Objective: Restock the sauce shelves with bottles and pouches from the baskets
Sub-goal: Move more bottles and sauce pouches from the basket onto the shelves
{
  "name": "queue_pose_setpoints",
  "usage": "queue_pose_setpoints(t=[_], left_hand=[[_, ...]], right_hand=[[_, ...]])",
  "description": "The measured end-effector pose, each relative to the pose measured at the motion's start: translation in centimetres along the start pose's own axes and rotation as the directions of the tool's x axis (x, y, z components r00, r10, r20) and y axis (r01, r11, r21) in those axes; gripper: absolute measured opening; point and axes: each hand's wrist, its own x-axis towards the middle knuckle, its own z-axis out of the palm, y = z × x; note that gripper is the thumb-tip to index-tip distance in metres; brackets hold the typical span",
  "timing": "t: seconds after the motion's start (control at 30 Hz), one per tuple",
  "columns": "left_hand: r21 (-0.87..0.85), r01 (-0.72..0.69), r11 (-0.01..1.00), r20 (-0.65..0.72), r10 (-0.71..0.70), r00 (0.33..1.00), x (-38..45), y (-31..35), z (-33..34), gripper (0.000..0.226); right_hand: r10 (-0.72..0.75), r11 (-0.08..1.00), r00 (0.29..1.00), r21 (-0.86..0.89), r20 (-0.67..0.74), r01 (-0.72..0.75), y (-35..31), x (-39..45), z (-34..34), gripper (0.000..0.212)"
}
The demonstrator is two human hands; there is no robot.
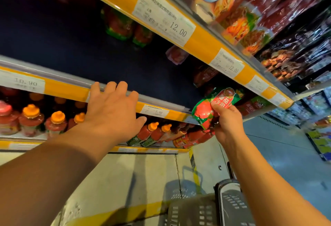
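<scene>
Yellow-edged sauce shelf under left hand's straight, empty fingers; right hand pinching tomato pouch

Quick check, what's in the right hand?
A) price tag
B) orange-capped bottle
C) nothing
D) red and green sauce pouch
D: the right hand pinches a red and green sauce pouch near the shelf edge, on which the left hand rests open.

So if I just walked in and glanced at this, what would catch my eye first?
Probably the right hand gripping a red and green sauce pouch, raised toward the dark, mostly bare middle shelf. Next, the left hand resting open on that shelf's yellow edge, with a row of orange-capped bottles just below it.
</scene>
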Motion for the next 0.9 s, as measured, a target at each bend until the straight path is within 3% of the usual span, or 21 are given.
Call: queue_pose_setpoints(t=[0.13,0.33,0.47,0.67,0.8,0.9], left_hand=[[0.0,0.012,1.0,-0.016,-0.012,1.0,0.4,0.3,0.3,0.075],[-0.014,-0.008,1.0,-0.081,0.006,0.997,0.3,0.1,0.4,0.07],[-0.033,-0.004,0.999,-0.104,0.001,0.995,0.6,0.0,0.4,0.068],[-0.038,0.001,0.999,-0.119,-0.006,0.993,0.9,0.2,0.6,0.067],[-0.033,-0.006,0.999,-0.117,0.002,0.993,1.2,0.5,0.8,0.066],[-0.034,-0.007,0.999,-0.12,0.003,0.993,1.3,0.6,0.9,0.065]], right_hand=[[-0.082,0.996,0.993,-0.031,-0.086,0.079,-0.7,3.1,1.2,0.019],[-0.077,0.997,0.975,-0.03,-0.211,0.072,1.2,6.0,3.6,0.025],[-0.162,0.987,0.967,-0.05,-0.197,0.155,2.6,5.9,4.3,0.039],[-0.228,0.968,0.952,-0.156,-0.201,0.199,2.6,6.7,3.9,0.034],[-0.218,0.976,0.969,-0.045,-0.115,0.214,2.0,7.4,4.0,0.037],[-0.229,0.968,0.971,-0.118,-0.067,0.221,2.5,7.7,2.9,0.038]])
